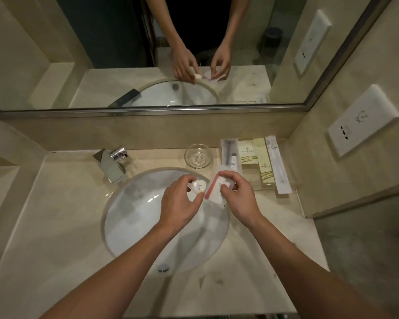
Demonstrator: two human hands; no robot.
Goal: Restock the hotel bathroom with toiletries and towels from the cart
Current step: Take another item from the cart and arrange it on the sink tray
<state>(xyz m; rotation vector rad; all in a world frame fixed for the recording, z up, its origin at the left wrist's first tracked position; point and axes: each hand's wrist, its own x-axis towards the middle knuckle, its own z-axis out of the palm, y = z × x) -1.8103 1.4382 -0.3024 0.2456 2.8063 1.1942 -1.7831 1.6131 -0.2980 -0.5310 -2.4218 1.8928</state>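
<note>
At frame centre, over the sink (136,215), the left hand (180,201) pinches a heart-shaped soap (199,187) in curled fingers and the right hand (237,199) grips a pink-edged packet (213,192), seemingly held apart for sorting before joining the toiletries (251,157) on the bench (67,203), centre right.

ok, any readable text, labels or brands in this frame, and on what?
None can be read.
White heart-shaped packet in left hand: dark print, too blurred.
Pink-edged white packet in right hand: print blurred.
Beige paper sachets: crest and print line, too small.
Long white wrapper: print too small.
</note>
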